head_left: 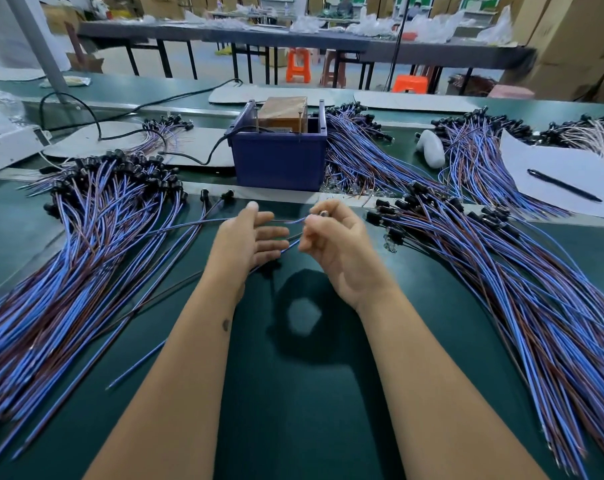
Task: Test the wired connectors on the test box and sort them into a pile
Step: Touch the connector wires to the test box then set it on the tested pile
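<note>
Head view: wired connector (295,221) pinched in right hand (331,242), left hand (250,237) spread beside it, before test box (278,154). Large pile (86,237) laid at table's left edge; untested heap (501,258) left at right edge.

Two hands: left hand (248,237), right hand (335,244). One blue box (278,161) held one brown tester (282,114). One pen (563,185) lay on one paper sheet (550,164). One white lump (431,148). Three orange stools: first stool (299,64), second stool (410,84), third stool (333,65). Wire piles, at least four: left pile (68,244), right pile (522,271), middle pile (359,157), far pile (467,150). Wires per pile were too many to count.
</note>
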Demonstrator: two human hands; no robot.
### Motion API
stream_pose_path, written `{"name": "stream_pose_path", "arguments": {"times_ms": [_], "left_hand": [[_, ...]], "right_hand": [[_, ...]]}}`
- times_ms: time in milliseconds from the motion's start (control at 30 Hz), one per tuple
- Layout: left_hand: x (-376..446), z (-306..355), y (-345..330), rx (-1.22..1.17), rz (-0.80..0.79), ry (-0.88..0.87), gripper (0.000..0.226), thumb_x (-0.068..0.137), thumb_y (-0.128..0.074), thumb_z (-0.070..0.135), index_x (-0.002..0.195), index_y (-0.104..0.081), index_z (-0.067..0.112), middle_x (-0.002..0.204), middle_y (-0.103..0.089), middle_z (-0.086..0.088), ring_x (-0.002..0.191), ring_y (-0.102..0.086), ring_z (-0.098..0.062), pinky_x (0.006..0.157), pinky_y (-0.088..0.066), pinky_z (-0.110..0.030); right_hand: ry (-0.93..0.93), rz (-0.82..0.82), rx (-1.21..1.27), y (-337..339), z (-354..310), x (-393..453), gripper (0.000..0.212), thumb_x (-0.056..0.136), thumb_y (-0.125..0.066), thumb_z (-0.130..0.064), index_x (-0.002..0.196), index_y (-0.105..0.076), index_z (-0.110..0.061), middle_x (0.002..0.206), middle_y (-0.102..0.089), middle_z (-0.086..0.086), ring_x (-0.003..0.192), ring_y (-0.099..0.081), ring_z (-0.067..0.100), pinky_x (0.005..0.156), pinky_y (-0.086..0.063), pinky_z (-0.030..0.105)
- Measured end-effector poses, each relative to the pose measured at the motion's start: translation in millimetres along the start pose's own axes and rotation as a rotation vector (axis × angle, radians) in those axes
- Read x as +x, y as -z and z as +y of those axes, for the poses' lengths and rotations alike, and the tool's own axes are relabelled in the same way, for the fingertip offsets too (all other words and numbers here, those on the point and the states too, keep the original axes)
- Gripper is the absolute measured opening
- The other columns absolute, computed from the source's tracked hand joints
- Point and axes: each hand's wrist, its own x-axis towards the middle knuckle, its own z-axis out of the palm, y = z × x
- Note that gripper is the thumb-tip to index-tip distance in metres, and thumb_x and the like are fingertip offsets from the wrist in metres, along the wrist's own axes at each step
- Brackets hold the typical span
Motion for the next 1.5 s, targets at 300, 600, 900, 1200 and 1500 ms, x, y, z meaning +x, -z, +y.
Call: {"name": "stream_pose_path", "arguments": {"times_ms": [300,600,900,1200,1500], "left_hand": [[1,-2,9,-0.4,0.0,-0.114,0.015,0.102,-0.048,0.01,0.108,-0.061,0.011,0.077,-0.075,0.001,0.06,-0.067,-0.008,0.059,-0.056,-0.02],[-23,-10,-22,0.342,-0.289,-0.174,0.014,0.086,-0.055,0.001,0.091,-0.065,0.011,0.068,-0.073,-0.002,0.052,-0.062,-0.01,0.049,-0.046,-0.018],[-18,-19,-25,0.412,-0.187,-0.223,0.011,0.08,-0.053,0.014,0.069,-0.053,0.016,0.065,-0.071,-0.002,0.059,-0.059,-0.015,0.05,-0.044,-0.022],[-12,-18,-25,0.147,-0.116,-0.152,0.019,0.099,-0.047,0.023,0.085,-0.057,0.015,0.051,-0.058,0.001,0.045,-0.054,-0.014,0.047,-0.049,-0.025],[-4,-20,-18,0.184,-0.022,-0.271,0.03,0.103,-0.037,0.007,0.095,-0.064,0.019,0.06,-0.05,0.007,0.044,-0.044,-0.003,0.044,-0.039,-0.016]], "right_hand": [[-0.096,-0.361,-0.237,-5,4,-6,0.014,0.074,-0.071,-0.024,0.087,-0.068,-0.019,0.074,-0.059,-0.001,0.067,-0.052,0.012,0.068,-0.046,0.023],[0.032,0.209,-0.316,1,3,3,0.008,0.09,-0.067,-0.016,0.083,-0.067,-0.013,0.062,-0.06,-0.002,0.045,-0.05,0.005,0.042,-0.04,0.02],[0.035,0.279,-0.39,-1,7,2,0.007,0.091,-0.066,-0.01,0.084,-0.067,-0.01,0.07,-0.06,0.004,0.058,-0.054,0.012,0.046,-0.045,0.022],[0.095,0.233,-0.553,1,9,3,0.006,0.091,-0.066,-0.008,0.085,-0.067,-0.006,0.072,-0.062,0.005,0.065,-0.054,0.01,0.063,-0.047,0.021],[0.102,0.285,-0.482,0,9,3,0.012,0.096,-0.056,-0.008,0.087,-0.059,-0.015,0.06,-0.057,-0.004,0.053,-0.047,0.007,0.053,-0.041,0.019]]}}
